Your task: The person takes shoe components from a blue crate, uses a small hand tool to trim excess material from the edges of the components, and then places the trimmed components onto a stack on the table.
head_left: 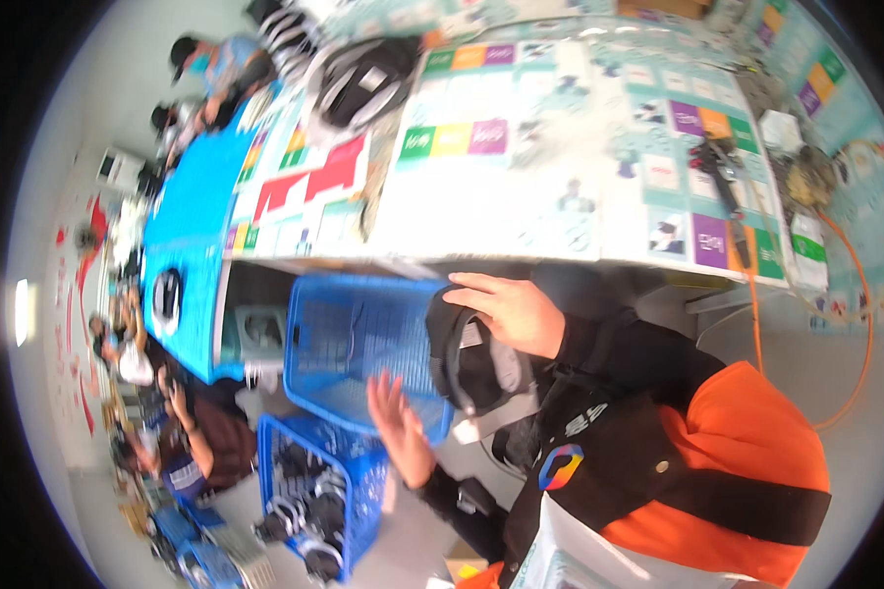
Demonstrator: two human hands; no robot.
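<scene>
My right hand (509,312) lies over the top of a black headset-like device (473,368) with a grey strap, holding it against my black and orange jacket. My left hand (401,424) is open, fingers spread, palm toward the near rim of a blue plastic basket (349,339). That basket is tilted on its side under the table edge and looks empty. The device hangs just right of the basket's opening.
A second blue crate (283,442) below holds several black and white devices. Above is a table (560,211) covered with a colourful printed sheet, a black tool (725,182) on it. An orange cable (862,324) loops at right. Other people (182,437) sit at left by a blue table (192,221).
</scene>
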